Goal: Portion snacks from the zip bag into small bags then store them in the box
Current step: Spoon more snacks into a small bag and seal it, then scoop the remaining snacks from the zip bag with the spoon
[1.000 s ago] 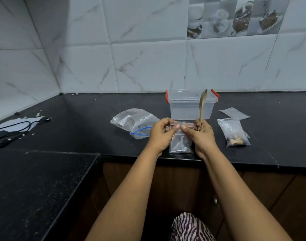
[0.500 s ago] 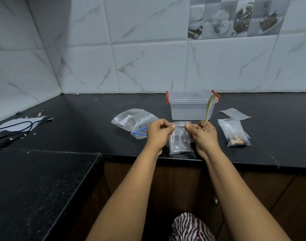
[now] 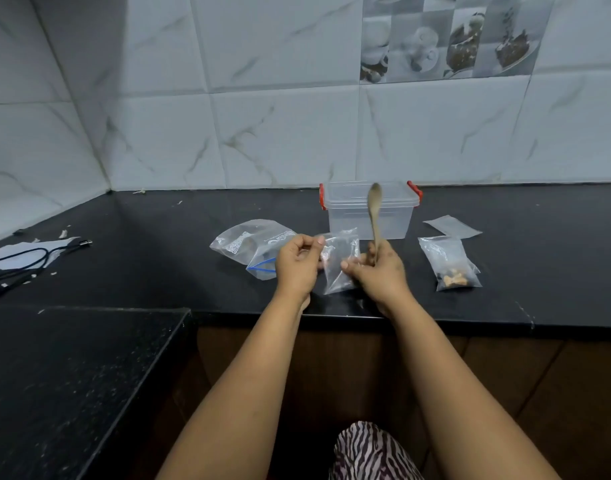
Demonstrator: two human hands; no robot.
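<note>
Both hands have come apart, and the small clear plastic bag (image 3: 340,263) now hangs from the right hand (image 3: 378,270) alone.

Before, both hands pinched the top of that bag; now the left hand (image 3: 297,263) sits just beside it, fingers curled on nothing. The right hand pinches the crinkly bag's side and also grips a thin wooden spoon (image 3: 374,216), which now stands more upright. The bag is close to the front edge of the shiny black stone counter (image 3: 158,258), with bare counter all around. Behind it stands the clear plastic box with red clips (image 3: 349,213). The big soft zip bag with a blue strip (image 3: 248,242) lies left. A filled small bag with nuts (image 3: 449,263) and a flat empty small bag (image 3: 451,226) lie right.
</note>
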